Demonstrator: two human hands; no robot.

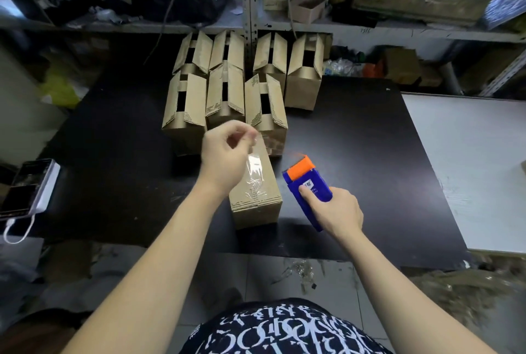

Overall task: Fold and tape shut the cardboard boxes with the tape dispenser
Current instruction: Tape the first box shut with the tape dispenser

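Where the head view shows the dark surface (355, 131), one closed box (256, 191) carries clear tape along its top. The left hand (225, 154) pinches the tape end; the right hand (338, 211) grips the tape dispenser (307, 182). Seven boxes (227, 77) behind remain open, untaped.

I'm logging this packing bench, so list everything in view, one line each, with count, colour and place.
Taped box: one, brown, shut with clear tape along its top, near middle of table.
Open boxes: seven, brown, flaps up, clustered behind the taped box.
Tape dispenser: one, blue with orange end, right of the taped box.
Table: one, black.
White board: one, at the table's right side.
Phone: one, dark screen, on a white pack with a cable, left edge.
Shelves: grey metal, cluttered, at the back.
Hands: left hand over the taped box's far end, fingers curled; right hand gripping the tape dispenser.
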